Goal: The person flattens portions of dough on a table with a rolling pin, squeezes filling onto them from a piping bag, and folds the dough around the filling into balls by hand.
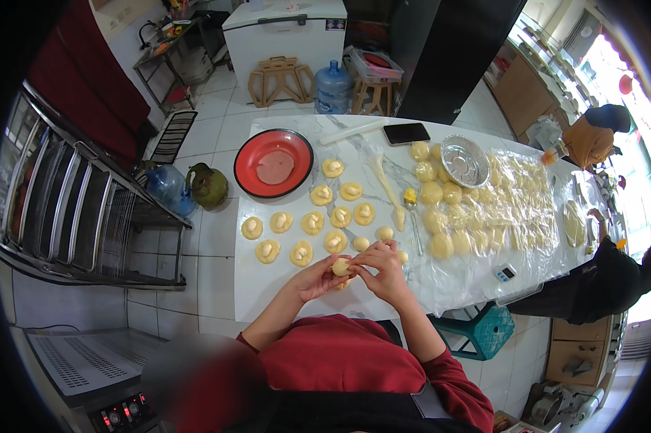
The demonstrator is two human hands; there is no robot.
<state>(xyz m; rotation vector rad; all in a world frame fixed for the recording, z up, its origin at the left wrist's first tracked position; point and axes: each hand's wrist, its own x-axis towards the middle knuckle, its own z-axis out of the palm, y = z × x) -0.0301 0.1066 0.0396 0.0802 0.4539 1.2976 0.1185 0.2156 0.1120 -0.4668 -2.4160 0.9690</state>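
Observation:
Near the table's front edge, my left hand (pixel 314 281) cradles a small ball of dough (pixel 341 267) in its fingers. My right hand (pixel 383 276) is closed against the same ball, pinching its right side. To the left and beyond lie several flattened dough rounds (pixel 312 223), each with a pale lump on top. Small plain dough balls (pixel 385 233) sit just past my right hand, and part of another piece shows beneath my hands. A long strip of pale dough (pixel 387 189) stretches across the table farther back.
A red plate (pixel 247 160) holds a flat pink disc. Plastic sheeting (pixel 517 209) covers rows of dough balls on the right, beside a foil tray (pixel 465 160), a phone (pixel 406 133) and a small timer (pixel 505 273). People stand at the right; a metal rack (pixel 87 195) stands left.

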